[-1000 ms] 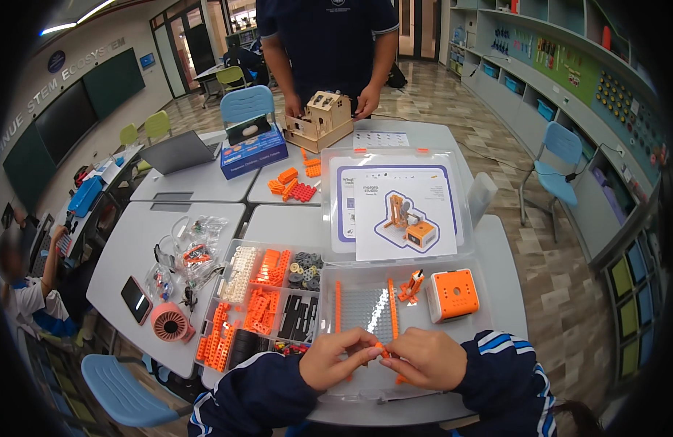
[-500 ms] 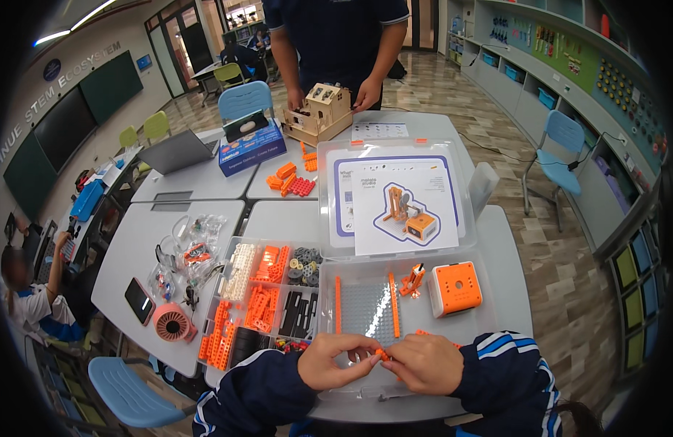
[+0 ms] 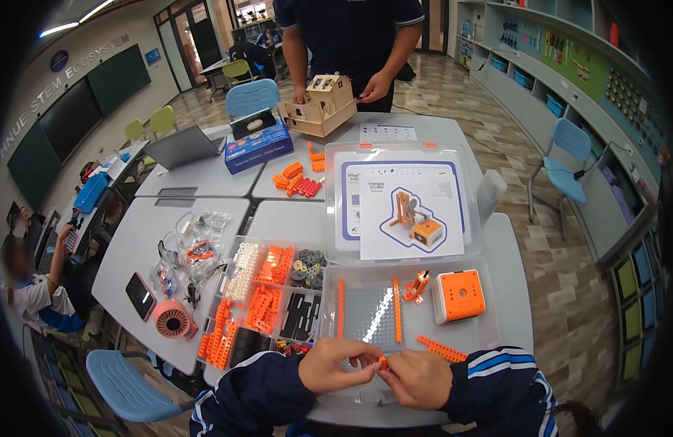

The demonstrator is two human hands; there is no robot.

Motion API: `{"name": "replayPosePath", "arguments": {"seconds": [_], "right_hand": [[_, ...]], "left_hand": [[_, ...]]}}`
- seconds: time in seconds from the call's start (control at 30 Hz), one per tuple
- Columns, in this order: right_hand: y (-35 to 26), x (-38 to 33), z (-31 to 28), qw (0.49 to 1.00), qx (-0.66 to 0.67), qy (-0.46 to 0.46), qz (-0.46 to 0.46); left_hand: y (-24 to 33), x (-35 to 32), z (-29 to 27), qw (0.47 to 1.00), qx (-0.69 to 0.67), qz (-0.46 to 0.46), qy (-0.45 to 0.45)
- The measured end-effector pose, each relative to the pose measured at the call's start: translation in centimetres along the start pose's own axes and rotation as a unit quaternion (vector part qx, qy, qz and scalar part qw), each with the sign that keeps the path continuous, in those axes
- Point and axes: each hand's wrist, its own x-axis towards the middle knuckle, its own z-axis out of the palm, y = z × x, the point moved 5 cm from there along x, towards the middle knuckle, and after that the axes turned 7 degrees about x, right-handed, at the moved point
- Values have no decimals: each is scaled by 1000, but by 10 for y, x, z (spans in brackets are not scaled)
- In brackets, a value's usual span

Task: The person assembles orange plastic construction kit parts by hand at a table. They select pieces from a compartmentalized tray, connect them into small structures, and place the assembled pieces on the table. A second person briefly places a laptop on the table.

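Observation:
My left hand point(image 3: 341, 366) and my right hand point(image 3: 416, 377) meet over the front of the clear plastic box. Both pinch a small orange building piece point(image 3: 383, 362) between their fingertips; the fingers hide most of it. Just beyond them lies a grey studded baseplate point(image 3: 367, 309), with an orange beam point(image 3: 397, 309) along its right side and another orange beam point(image 3: 341, 307) along its left. A small orange assembly point(image 3: 416, 286) stands next to an orange and white cube module point(image 3: 458, 296). To the right of my right hand rests a perforated orange beam point(image 3: 441, 349).
A sorting tray point(image 3: 278, 288) of beams, wheels and connectors stands left of the box. An instruction sheet point(image 3: 411, 215) lies on the open lid. Farther left are a phone point(image 3: 140, 296) and a pink fan point(image 3: 173, 319). Across the table a person holds a wooden model house point(image 3: 324, 105).
My right hand has shifted slightly left, uncovering more of the perforated beam beside it. The person opposite has tilted and raised the wooden house. The whole view has shifted a little.

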Motion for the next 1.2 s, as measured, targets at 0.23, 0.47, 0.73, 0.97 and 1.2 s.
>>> {"name": "replayPosePath", "arguments": {"seconds": [0.23, 0.47, 0.73, 0.97, 1.2], "right_hand": [[-2, 2, -3, 999, 24, 16, -23], [-1, -2, -3, 999, 34, -2, 2], [0, 0, -4, 987, 127, 17, 94], [3, -5, -3, 935, 300, 12, 188], [2, -8, -2, 919, 339, 17, 202]], "left_hand": [[1, 1, 0, 1000, 5, 2, -3], [2, 1, 0, 1000, 3, 3, -18], [-3, -1, -1, 1000, -10, -2, 22], [1, -2, -3, 999, -19, 15, 34], [2, -3, -2, 1000, -21, 16, 11]]}}
